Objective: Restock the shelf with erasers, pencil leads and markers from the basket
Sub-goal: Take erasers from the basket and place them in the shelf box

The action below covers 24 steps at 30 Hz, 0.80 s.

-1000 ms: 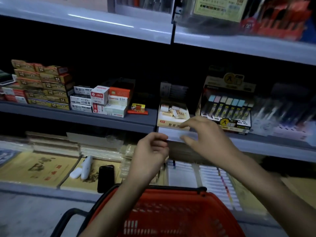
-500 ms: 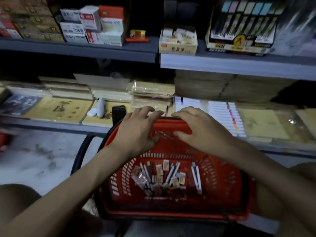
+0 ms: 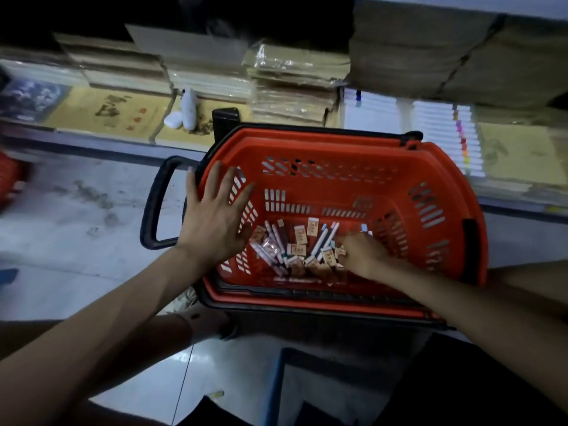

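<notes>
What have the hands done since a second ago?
Both hands came down from the shelf edge to the red basket. The left hand now lies spread on its left wall; the right hand has dipped into the pile of erasers and markers at the bottom, whether gripping one is unclear. The basket and pile stayed put.

No text, brand, number or sign can be read. The small tan-sleeved erasers (image 3: 301,234) lying in the red plastic basket (image 3: 338,155) carry dark print, which is too blurred to make out. The yellow paper pads (image 3: 123,113) beyond the basket bear dark brush-like marks and small red marks, likewise illegible.
</notes>
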Tool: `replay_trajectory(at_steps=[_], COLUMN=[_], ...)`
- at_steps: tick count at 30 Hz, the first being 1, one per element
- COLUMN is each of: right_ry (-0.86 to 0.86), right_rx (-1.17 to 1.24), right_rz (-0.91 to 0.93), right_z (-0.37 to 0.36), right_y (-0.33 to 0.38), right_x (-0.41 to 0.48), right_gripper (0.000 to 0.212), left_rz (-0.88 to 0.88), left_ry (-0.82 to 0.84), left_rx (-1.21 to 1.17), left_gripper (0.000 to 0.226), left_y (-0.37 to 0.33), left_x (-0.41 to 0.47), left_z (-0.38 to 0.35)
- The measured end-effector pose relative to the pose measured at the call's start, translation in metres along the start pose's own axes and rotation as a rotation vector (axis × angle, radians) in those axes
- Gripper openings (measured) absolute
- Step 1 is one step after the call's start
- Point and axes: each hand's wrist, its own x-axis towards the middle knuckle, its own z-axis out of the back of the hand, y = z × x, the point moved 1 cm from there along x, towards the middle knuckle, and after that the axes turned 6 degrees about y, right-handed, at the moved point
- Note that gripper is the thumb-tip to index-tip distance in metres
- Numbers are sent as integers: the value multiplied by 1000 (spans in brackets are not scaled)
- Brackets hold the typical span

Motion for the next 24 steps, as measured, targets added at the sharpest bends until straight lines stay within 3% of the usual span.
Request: replay_trajectory(at_steps=[4, 8, 17, 20, 24], right_ry=[62, -23, -340, -288, -209], right_rx=[58, 159, 425, 457, 347], right_rz=[3, 35, -469, -479, -198], right_z=[-22, -39, -71, -64, -53], right_y=[14, 51, 89, 90, 78], right_x=[31, 72, 143, 144, 123], right_gripper=[27, 27, 23, 20, 11], left_rz=[-5, 14, -3, -9, -2], left_ry=[29, 35, 19, 19, 17], left_rx=[52, 83, 63, 44, 31], left_gripper=[90, 84, 76, 74, 75], left_y=[-1, -5, -10, -9, -7], left_x=[-17, -31, -45, -46, -44], left_z=[-5, -6, -10, -9, -9])
